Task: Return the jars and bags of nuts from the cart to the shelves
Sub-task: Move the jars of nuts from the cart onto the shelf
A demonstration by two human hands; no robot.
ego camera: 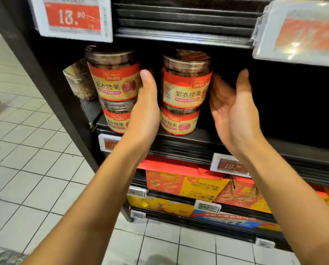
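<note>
Two stacks of clear nut jars with red and gold labels stand on the dark shelf (179, 137). The left stack has an upper jar (113, 73) over a lower jar (115, 116). The right stack has an upper jar (186, 77) over a lower jar (179, 119). My left hand (145, 109) reaches up between the stacks, fingers straight, touching the right side of the left stack. My right hand (234, 109) is held with its palm toward the right stack, its fingertips at the upper jar's right side. Neither hand grips a jar.
A clear box of nuts (79, 81) sits behind the left stack. The shelf space right of the jars is dark. Price tags (71, 16) hang above and below. Red and yellow gift boxes (188, 186) fill the lower shelves. White tiled floor lies to the left.
</note>
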